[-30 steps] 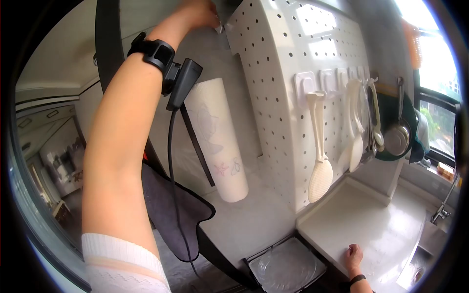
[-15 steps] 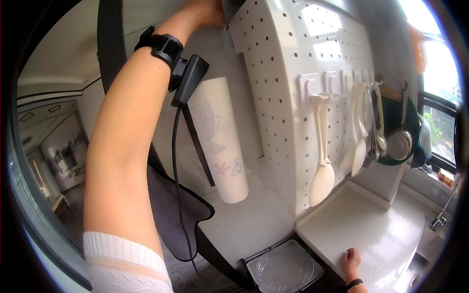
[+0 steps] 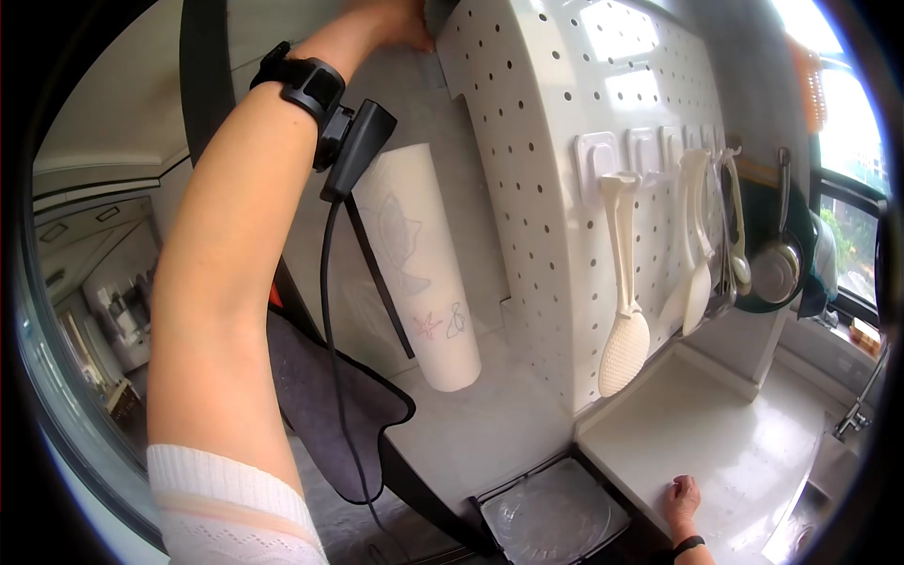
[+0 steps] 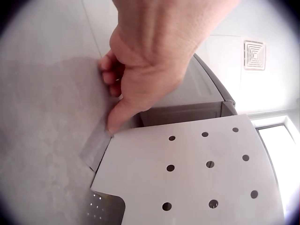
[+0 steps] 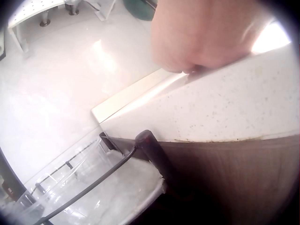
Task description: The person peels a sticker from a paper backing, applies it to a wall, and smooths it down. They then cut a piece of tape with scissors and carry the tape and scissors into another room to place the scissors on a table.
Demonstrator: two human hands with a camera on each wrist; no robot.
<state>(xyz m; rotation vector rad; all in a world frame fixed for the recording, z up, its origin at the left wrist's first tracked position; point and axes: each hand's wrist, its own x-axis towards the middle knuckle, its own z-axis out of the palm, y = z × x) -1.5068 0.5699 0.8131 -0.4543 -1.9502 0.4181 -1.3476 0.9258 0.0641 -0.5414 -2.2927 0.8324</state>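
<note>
My left hand (image 3: 394,24) is raised at the top of the head view, by the upper corner of a white perforated panel (image 3: 508,141). In the left wrist view its straight thumb (image 4: 117,119) presses where the panel's edge meets the grey wall. A translucent strip (image 4: 95,149) lies along that joint, just below the thumb. The other fingers bend loosely beside the wall. Far to the right and lower, my right hand (image 3: 684,504) rests loosely curled on the white counter (image 3: 725,424), by its edge; its fingertips are mostly hidden in the right wrist view.
A patterned paper towel roll (image 3: 419,273) stands out from the wall below my left wrist. A rice paddle (image 3: 621,348) and other utensils hang from hooks on the panel. Below are a dark-framed bin (image 3: 556,513) and a grey cloth (image 3: 339,414). A faucet (image 3: 852,419) stands right.
One second ago a small pale tip showed under my left fingertips; now the fingers are right at the panel's corner. My right hand stays on the counter. The head view shifts slightly.
</note>
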